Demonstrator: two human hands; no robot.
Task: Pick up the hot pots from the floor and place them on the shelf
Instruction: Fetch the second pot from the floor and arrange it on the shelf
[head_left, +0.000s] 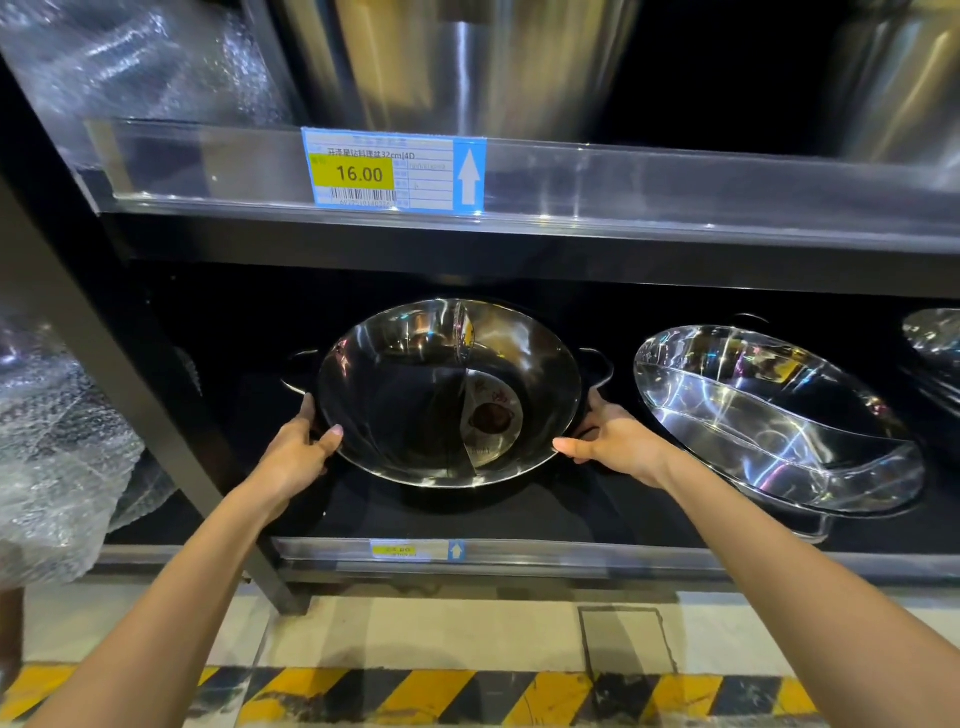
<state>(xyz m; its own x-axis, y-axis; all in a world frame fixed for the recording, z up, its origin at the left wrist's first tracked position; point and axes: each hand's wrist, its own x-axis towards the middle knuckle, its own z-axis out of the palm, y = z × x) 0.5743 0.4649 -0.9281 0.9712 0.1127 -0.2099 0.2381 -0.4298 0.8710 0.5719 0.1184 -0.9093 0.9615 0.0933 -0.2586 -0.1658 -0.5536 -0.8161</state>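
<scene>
A shiny steel hot pot (415, 384) with a centre divider and two side handles stands tilted on the black bottom shelf (519, 519), its open side facing me. A round label lies inside its right half. My left hand (298, 449) grips the pot's left rim, thumb over the edge. On the right rim my right hand (613, 441) holds it the same way. A second divided hot pot (769, 415) leans on the same shelf just to the right.
Part of another steel pot (935, 343) shows at the far right edge. Large steel basins (478, 67) stand on the upper shelf above a price tag (395, 171). Bubble-wrapped goods (57, 441) fill the left bay. Yellow-black hazard tape (415, 696) runs along the floor.
</scene>
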